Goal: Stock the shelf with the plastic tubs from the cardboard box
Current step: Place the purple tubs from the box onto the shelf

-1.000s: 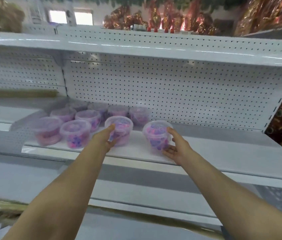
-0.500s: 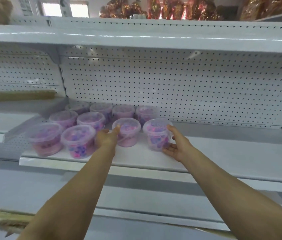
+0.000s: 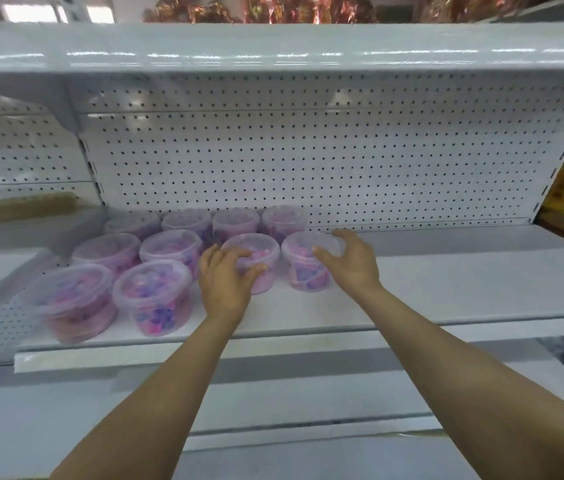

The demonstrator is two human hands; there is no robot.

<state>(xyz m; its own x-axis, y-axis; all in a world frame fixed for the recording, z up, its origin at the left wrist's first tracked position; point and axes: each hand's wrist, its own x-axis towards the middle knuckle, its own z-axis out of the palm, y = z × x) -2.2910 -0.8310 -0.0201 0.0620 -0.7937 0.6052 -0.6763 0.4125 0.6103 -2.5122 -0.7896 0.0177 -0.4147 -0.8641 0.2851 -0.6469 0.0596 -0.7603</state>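
Compared with half a second ago, both hands have moved from the sides of their tubs up toward the lids, and the two tubs now stand deeper on the shelf (image 3: pixel 447 292), in line with the middle row.

The left hand (image 3: pixel 227 277), at centre frame, lies over the near rim of a clear plastic tub (image 3: pixel 253 261) filled with pink and purple pieces. Its fingers (image 3: pixel 239 253) curl across the lid and the thumb presses the tub's front wall, so the hand clasps the tub from above and in front.

The right hand (image 3: pixel 350 261), just right of centre, cups the neighbouring tub (image 3: pixel 305 263). Its fingers are spread: the thumb rests on the lid's near side and the other fingers wrap round the lid's right edge, with the tub sitting to the left of the palm.

Both tubs stand upright on the shelf, just beside each other. Behind them a back row of four tubs (image 3: pixel 235 223) lines the pegboard back panel (image 3: pixel 343 161); to the left, four more (image 3: pixel 152 299) fill the middle and front rows.
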